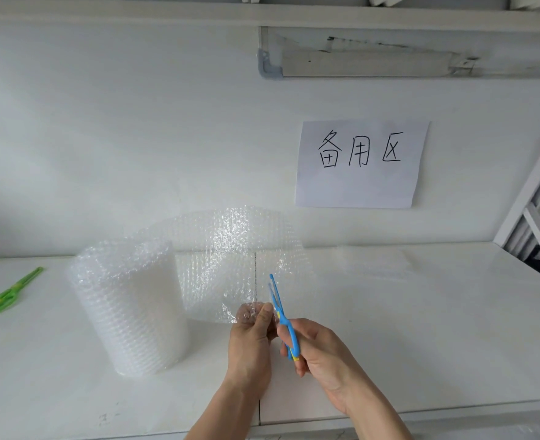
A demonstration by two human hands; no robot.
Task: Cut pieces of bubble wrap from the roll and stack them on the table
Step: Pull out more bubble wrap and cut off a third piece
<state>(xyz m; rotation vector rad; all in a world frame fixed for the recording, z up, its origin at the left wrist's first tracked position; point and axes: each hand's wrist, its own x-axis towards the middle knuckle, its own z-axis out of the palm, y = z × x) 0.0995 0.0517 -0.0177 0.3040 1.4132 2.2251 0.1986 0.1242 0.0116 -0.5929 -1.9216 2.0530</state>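
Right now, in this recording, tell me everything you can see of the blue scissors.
The blue scissors look like plastic, with yellow accents near the pivot and at the handle end. The right hand grips the handle loops. The blades point up and away, slightly parted, their tips at the lower edge of the unrolled bubble wrap sheet, which the left hand pinches beside them. They are held above the white table, not resting on it.

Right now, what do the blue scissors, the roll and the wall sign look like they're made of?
Blue scissors: apparently matte moulded plastic, one blue from handles to blade tips; any metal edge can't be made out.
Roll: clear, glossy plastic bubble film; rows of bubbles glint and the table shows through the loose sheet.
Sign: thin white paper, matte, slightly curled at the edges, with handwritten black characters.
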